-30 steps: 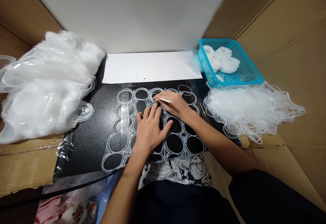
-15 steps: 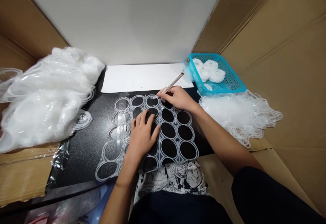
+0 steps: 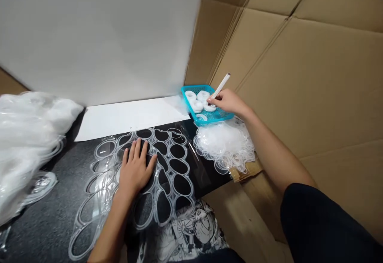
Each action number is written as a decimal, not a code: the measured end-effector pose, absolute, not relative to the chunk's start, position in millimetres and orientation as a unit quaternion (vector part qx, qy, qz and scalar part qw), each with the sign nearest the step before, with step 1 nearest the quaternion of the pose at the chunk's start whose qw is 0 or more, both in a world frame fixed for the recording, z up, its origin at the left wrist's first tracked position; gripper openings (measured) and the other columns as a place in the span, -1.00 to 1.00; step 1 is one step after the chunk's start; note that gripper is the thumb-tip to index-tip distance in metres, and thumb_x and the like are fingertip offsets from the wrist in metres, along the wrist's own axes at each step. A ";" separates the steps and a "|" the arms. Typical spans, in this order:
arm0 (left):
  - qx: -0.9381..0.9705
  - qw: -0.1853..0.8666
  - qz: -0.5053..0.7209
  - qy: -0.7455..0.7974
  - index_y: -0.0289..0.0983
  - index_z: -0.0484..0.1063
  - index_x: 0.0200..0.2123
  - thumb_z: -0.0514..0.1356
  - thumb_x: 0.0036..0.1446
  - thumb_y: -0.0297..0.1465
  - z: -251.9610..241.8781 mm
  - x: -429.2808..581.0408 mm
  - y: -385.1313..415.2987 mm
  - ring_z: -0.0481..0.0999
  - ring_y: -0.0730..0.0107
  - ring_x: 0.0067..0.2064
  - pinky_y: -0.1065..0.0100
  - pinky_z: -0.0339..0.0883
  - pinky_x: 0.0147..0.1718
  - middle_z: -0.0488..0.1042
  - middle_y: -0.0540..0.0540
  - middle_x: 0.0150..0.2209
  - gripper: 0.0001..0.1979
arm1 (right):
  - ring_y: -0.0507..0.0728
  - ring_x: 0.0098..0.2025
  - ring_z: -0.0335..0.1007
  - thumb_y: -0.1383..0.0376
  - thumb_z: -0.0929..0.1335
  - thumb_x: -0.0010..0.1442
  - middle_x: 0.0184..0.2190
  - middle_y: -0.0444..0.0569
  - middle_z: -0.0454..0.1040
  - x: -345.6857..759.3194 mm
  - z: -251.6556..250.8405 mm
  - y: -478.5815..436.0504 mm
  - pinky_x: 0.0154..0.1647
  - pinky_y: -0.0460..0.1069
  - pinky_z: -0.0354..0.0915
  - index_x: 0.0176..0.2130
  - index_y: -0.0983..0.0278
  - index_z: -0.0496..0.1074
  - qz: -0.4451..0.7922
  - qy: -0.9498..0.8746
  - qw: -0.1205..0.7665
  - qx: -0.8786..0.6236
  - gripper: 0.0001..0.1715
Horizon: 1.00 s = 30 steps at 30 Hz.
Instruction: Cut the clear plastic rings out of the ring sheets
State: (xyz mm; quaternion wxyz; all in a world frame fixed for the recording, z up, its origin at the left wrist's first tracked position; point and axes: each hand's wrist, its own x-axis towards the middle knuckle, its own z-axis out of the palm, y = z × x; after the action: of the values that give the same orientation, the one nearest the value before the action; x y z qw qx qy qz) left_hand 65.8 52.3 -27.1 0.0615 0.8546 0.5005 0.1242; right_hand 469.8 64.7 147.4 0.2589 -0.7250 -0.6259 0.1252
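My left hand (image 3: 136, 167) lies flat, fingers spread, on a sheet of clear, ring-shaped plastic pieces (image 3: 176, 151) joined in rows on the black tabletop. My right hand (image 3: 229, 101) is over a blue plastic basket (image 3: 206, 122), its fingers closed round a white pen-like stick (image 3: 221, 85) with a dark top end. The stick's lower tip is hidden by the fingers and cannot be made out. Inside the basket sit several bundles of white rings (image 3: 196, 106), and the right fingertips are at the nearest right bundle.
Right of the sheet, below the basket, lies a heap of clear ring scraps (image 3: 223, 139). A large pile of clear plastic (image 3: 30, 135) fills the left side. White card (image 3: 131, 115) runs along the back wall. Cardboard panels (image 3: 299, 75) stand at the right.
My right hand has moved from the sheet's far edge to the basket, still holding the stick. My left hand stays on the sheet, whose rings are now more bent. The view has turned right.
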 end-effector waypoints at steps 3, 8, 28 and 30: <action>0.845 0.062 0.112 0.519 -0.35 0.15 0.48 -0.15 0.43 0.05 -26.6 75.5 66.8 -0.04 -0.03 0.56 -0.14 -0.15 0.49 -0.01 -0.23 0.54 -0.21 | 0.09 -0.41 0.48 0.18 0.45 0.27 -0.42 -0.01 0.64 471.4 128.4 69.7 -0.40 -0.06 0.30 -0.28 0.32 0.65 0.183 -0.624 0.271 -0.710 -0.75; 0.835 0.045 0.121 0.534 -0.35 0.17 0.47 -0.15 0.43 0.04 -24.3 82.5 76.3 0.00 0.00 0.55 -0.11 -0.14 0.49 0.04 -0.22 0.53 -0.23 | 0.09 -0.39 0.56 0.23 0.40 0.32 -0.29 0.05 0.69 479.7 88.9 81.8 -0.32 -0.08 0.38 -0.26 0.33 0.63 0.238 -0.575 0.278 -0.732 -0.76; 0.820 0.058 0.231 0.520 -0.23 0.41 0.22 -0.02 0.44 -0.08 -6.9 75.8 72.0 0.33 -0.11 0.35 -0.14 0.20 0.31 0.39 -0.29 0.32 -0.50 | 0.14 -0.14 0.57 0.41 0.41 0.20 -0.18 0.02 0.68 515.6 66.0 84.8 -0.15 -0.08 0.30 -0.21 0.29 0.64 0.150 -0.620 0.204 -0.742 -0.82; 0.829 0.026 0.215 0.515 -0.23 0.43 0.19 -0.01 0.43 -0.10 0.5 78.3 68.0 0.33 -0.20 0.33 -0.20 0.19 0.28 0.40 -0.31 0.30 -0.53 | 0.18 -0.14 0.55 0.35 0.45 0.17 -0.20 0.07 0.68 513.0 66.9 87.5 -0.16 -0.05 0.29 -0.27 0.30 0.63 0.136 -0.617 0.190 -0.752 -0.90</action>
State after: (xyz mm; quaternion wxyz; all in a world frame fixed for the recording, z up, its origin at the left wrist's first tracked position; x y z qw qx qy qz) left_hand 78.3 68.0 0.5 0.0256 0.8292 0.5153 0.2151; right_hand 513.0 87.5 66.9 0.1896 -0.7519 -0.6165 0.1362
